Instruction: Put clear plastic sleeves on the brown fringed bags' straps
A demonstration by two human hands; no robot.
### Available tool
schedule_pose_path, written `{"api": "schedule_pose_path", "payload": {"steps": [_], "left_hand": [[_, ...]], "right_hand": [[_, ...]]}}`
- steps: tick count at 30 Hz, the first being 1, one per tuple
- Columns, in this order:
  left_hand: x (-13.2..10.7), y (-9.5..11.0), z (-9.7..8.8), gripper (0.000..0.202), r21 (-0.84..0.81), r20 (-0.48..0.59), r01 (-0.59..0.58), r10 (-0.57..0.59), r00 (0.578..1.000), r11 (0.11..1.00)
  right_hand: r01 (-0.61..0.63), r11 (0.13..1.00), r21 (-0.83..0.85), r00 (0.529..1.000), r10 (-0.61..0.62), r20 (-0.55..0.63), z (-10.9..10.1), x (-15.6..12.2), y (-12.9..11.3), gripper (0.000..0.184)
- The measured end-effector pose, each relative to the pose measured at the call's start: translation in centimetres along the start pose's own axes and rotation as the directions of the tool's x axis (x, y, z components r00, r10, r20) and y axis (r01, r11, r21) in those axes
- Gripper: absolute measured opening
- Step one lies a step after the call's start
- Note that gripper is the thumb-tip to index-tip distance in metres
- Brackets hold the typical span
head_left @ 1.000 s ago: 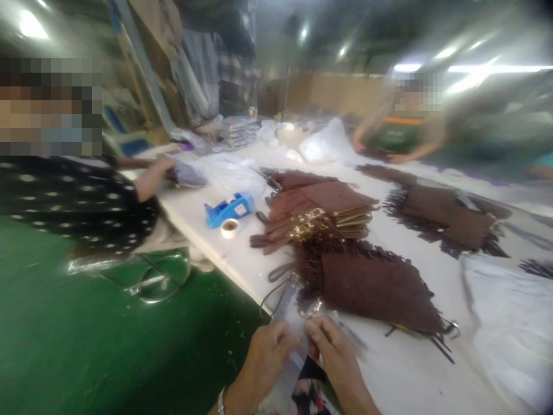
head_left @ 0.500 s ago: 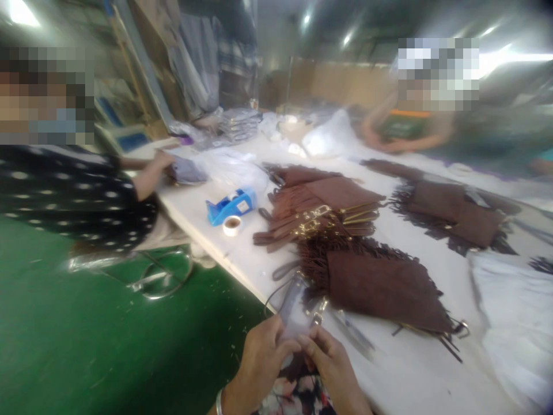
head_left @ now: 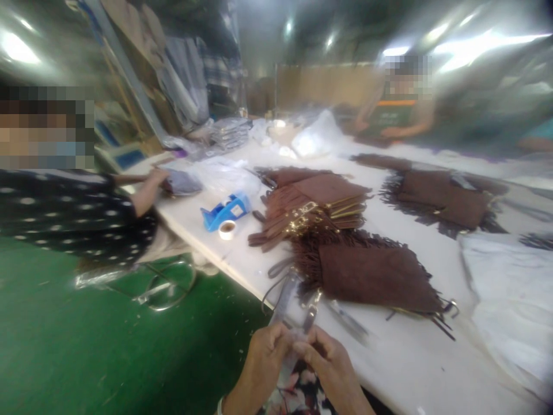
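Close to my lap at the table edge, my left hand (head_left: pixel 268 353) and my right hand (head_left: pixel 332 358) are closed, fingertips almost meeting. Both pinch a translucent plastic wrapping (head_left: pixel 283 308) that seems to cover a strap; what lies inside is blurred. A dark strap end with a gold metal clasp (head_left: pixel 314 302) runs from my fingers toward a dark brown fringed bag (head_left: pixel 375 276). That bag lies flat just beyond my hands. Behind it, a stack of brown fringed bags (head_left: pixel 324 193) with gold hardware is piled up.
A blue tape dispenser (head_left: pixel 227 212) and a tape roll (head_left: pixel 227 230) stand left of the stack. More brown bags (head_left: pixel 444 193) and white sheets (head_left: pixel 510 294) lie to the right. At left, a person in a dotted sleeve (head_left: pixel 64 213) handles a wrapped item; another person (head_left: pixel 395 118) sits across.
My view has shifted slightly, moving the table's contents a little left in the picture. Both hands keep their pinch on the plastic wrapping, with the fingers slightly rearranged.
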State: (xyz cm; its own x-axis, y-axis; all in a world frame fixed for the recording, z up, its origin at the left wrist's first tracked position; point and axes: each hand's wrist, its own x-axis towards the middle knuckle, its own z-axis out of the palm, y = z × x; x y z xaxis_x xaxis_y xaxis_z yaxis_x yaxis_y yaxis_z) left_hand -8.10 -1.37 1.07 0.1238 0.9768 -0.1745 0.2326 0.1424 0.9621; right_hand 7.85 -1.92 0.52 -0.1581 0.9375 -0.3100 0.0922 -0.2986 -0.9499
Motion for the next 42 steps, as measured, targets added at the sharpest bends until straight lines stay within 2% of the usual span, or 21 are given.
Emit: {"api": "schedule_pose_path", "payload": {"steps": [3,7,10,12,14,19,23,26,29,32,34,38,42], "left_hand": [[-0.3,0.4,0.1,0.037,0.083,0.010,-0.043,0.043,0.999,0.996],[-0.5,0.5,-0.1,0.038,0.112,0.031,-0.017,0.014,0.999,0.994],[-0.6,0.2,-0.3,0.037,0.019,0.095,0.098,-0.099,0.991,0.995],[-0.7,-0.4,-0.4,0.034,-0.085,0.131,0.205,-0.193,0.972,0.975],[-0.8,-1.2,-0.6,0.033,-0.173,0.143,0.262,-0.239,0.960,0.949],[-0.7,-3.1,-1.1,0.031,-0.269,0.096,0.234,-0.215,0.972,0.934],[-0.6,-3.9,-1.7,0.030,-0.284,0.065,0.189,-0.178,0.982,0.940],[-0.7,-4.4,-2.2,0.030,-0.232,0.035,0.172,-0.168,0.985,0.957],[-0.9,-4.2,-2.6,0.030,-0.077,-0.003,0.180,-0.181,0.983,0.981],[-1.3,-3.3,-3.0,0.025,0.119,-0.061,0.197,-0.191,0.980,0.973],[-1.5,-2.7,-3.1,0.023,0.187,-0.071,0.201,-0.191,0.979,0.962],[-1.8,-2.0,-3.1,0.029,0.193,-0.028,0.183,-0.180,0.983,0.964],[-1.8,-1.6,-2.7,0.035,0.209,0.007,0.141,-0.145,0.989,0.968]], "right_hand": [[0.002,1.000,0.003,1.000,-0.002,-0.028,-0.1,-0.2,-0.2,0.033],[0.001,0.997,0.073,1.000,-0.001,0.004,-0.1,-0.6,-0.2,0.029],[-0.023,0.995,0.102,0.999,0.019,0.035,0.1,-1.0,0.0,0.025],[-0.048,0.993,0.111,0.998,0.042,0.051,0.3,-1.2,0.3,0.025],[-0.062,0.992,0.109,0.997,0.057,0.052,0.5,-1.2,0.7,0.026],[-0.071,0.997,0.027,0.997,0.070,0.037,0.4,-1.3,2.5,0.030],[-0.130,0.982,-0.135,0.990,0.135,0.033,-0.9,-1.8,4.7,0.031],[-0.168,0.967,-0.193,0.985,0.171,-0.004,-1.7,-2.1,6.2,0.030],[-0.198,0.971,-0.134,0.980,0.200,0.002,-1.8,-2.1,6.7,0.030],[-0.173,0.984,-0.044,0.985,0.174,0.008,-1.2,-1.9,5.6,0.030],[-0.138,0.990,-0.007,0.990,0.138,0.007,-0.7,-1.8,4.2,0.029],[-0.097,0.994,0.051,0.994,0.094,0.058,0.2,-1.7,2.2,0.029],[-0.106,0.982,0.155,0.988,0.086,0.131,1.1,-1.7,2.0,0.032]]}}
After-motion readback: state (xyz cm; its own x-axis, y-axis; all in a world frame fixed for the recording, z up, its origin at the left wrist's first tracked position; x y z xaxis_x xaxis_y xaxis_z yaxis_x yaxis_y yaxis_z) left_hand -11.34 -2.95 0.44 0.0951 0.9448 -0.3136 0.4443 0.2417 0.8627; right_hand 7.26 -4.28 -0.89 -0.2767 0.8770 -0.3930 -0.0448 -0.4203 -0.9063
